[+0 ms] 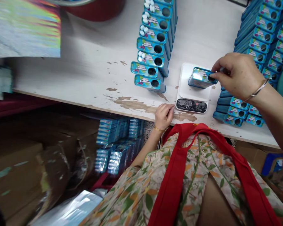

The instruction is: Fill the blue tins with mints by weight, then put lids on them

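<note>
A small blue candy tin (200, 78), with a dark round hole in its top, is on the white digital scale (182, 88). My right hand (238, 70) pinches the tin's right end near the hole, thumb and index finger closed on it. The scale's display is lit, but its digits are blurred. Just left of the scale, my left hand (164, 114) rests on the table edge, its fingers curled with nothing visible in them. A row of similar tins (151, 82) stands left of the scale; white candies (141, 55) lie on top of several.
More blue tins (259, 44) stand in rows on the right of the white table (85, 72). A red bowl (96, 11) and shiny sheets (25, 31) are at the upper left. Wrapped tin stacks (116, 153) and cardboard boxes (16, 175) sit below the table.
</note>
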A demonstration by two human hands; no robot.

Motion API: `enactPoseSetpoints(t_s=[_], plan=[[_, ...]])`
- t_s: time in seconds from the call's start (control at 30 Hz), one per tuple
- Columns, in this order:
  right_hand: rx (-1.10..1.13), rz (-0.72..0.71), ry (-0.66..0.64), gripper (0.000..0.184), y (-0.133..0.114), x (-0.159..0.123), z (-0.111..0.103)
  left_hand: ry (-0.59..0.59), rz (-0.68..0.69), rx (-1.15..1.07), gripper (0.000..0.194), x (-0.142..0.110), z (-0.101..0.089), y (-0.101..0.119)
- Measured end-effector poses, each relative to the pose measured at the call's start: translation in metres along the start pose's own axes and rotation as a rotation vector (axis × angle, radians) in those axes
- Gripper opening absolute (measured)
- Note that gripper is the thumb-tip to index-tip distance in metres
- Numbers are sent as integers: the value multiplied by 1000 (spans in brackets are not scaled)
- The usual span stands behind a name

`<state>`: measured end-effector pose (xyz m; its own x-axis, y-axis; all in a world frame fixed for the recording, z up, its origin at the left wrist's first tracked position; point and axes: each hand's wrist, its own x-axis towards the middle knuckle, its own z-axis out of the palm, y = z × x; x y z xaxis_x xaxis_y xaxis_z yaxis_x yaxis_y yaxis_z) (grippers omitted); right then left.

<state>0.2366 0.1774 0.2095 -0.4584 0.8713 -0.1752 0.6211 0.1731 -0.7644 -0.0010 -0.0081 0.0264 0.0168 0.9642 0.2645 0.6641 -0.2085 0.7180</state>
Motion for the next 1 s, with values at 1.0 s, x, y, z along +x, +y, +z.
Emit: enactPoseSetpoints(t_s=[1.0], plan=[[1394,617,212,26,25,-95,81,-115,182,-169,46,143,34,44]])
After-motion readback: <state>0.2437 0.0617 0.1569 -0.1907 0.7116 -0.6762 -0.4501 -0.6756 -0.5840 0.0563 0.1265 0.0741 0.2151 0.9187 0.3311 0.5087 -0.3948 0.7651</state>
